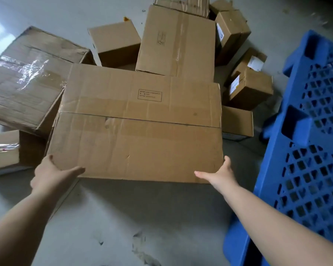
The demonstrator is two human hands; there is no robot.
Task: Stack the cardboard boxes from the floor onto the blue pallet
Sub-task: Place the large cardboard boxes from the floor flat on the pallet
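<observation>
Though creased, flat cardboard box (138, 127) between hands.

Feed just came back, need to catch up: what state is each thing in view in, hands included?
Large flat brown cardboard box: flaps shut, gripped at both near corners.
Left hand: grasping the box's near left corner.
Right hand: grasping its near right corner.
Blue plastic grid pallet: visible part bears no boxes.
Crumpled taped cardboard box: dented, tilted, on the floor.
Tall upright cardboard box: taped shut, standing behind.
</observation>
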